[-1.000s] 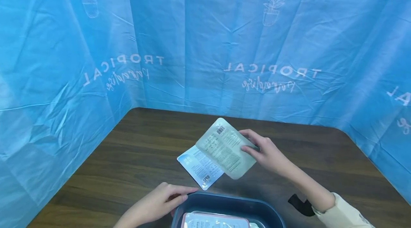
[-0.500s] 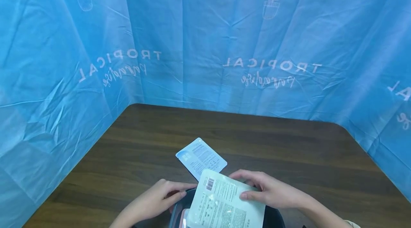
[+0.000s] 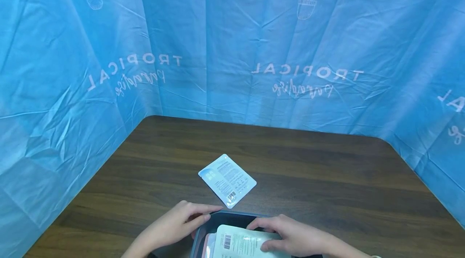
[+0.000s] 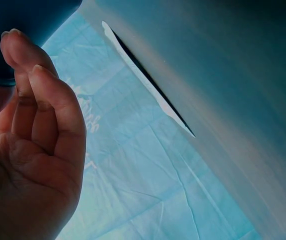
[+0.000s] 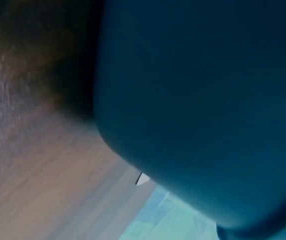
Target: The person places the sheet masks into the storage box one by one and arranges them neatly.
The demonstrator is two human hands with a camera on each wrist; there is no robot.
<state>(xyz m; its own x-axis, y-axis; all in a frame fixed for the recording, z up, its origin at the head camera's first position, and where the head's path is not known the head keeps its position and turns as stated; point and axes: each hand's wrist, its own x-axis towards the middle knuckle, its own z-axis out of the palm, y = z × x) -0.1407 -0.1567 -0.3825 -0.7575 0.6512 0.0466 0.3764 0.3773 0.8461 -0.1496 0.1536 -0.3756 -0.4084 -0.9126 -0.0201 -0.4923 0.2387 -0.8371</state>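
My right hand (image 3: 290, 234) grips a pale green sachet (image 3: 236, 244), flat and printed with small text and a barcode, thumb on its upper face. The sachet is down inside a dark blue plastic bin (image 3: 243, 213), over a pink-edged packet (image 3: 206, 250) that is mostly covered. At the bin's far left corner my left hand (image 3: 178, 222) holds the rim; in the left wrist view, that hand's curled fingers (image 4: 45, 95) lie against the bin (image 4: 28, 22). The right wrist view shows mainly the bin's outer wall (image 5: 198, 100), with the right hand out of sight.
Just beyond the bin, a light blue sachet (image 3: 229, 180) lies flat on the dark wooden table (image 3: 327, 169), one corner close to the rim. Blue printed cloth (image 3: 232, 48) hangs around the table's back and sides.
My right hand has brought the pale green sachet from above the light blue one toward me and down into the bin. The left hand stays at the bin's corner.
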